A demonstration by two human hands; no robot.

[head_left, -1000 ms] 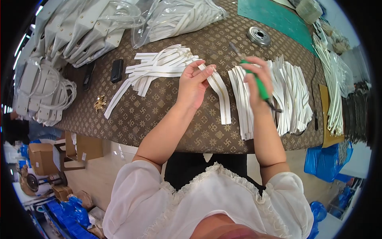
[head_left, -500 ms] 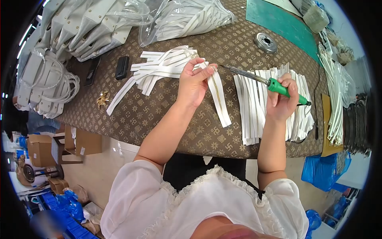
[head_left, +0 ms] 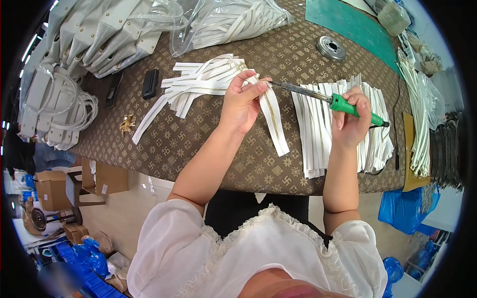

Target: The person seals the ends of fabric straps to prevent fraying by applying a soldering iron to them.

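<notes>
My left hand (head_left: 242, 102) pinches the upper end of a white zipper strip (head_left: 272, 119) with gold teeth, which hangs down over the patterned cloth. My right hand (head_left: 352, 116) is wrapped round the green handle of a soldering iron (head_left: 343, 105). The iron's thin tip points left and reaches the strip's end at my left fingertips; whether it touches is too small to tell. Behind my left hand lies a loose pile of white zipper strips (head_left: 198, 84). Under and beside my right hand, more strips lie side by side in a row (head_left: 310, 136).
A round metal piece (head_left: 331, 49) and a green mat (head_left: 350, 25) are at the back. Gold-coloured small parts (head_left: 127, 123) and a black case (head_left: 150, 84) lie left. Light bags (head_left: 109, 35) and a plastic bag of strips (head_left: 238, 22) stand behind; white cords (head_left: 416, 109) hang right.
The iron and my right hand have shifted slightly left, bringing the tip closer to my left fingertips. My left hand keeps its hold on the strip.
</notes>
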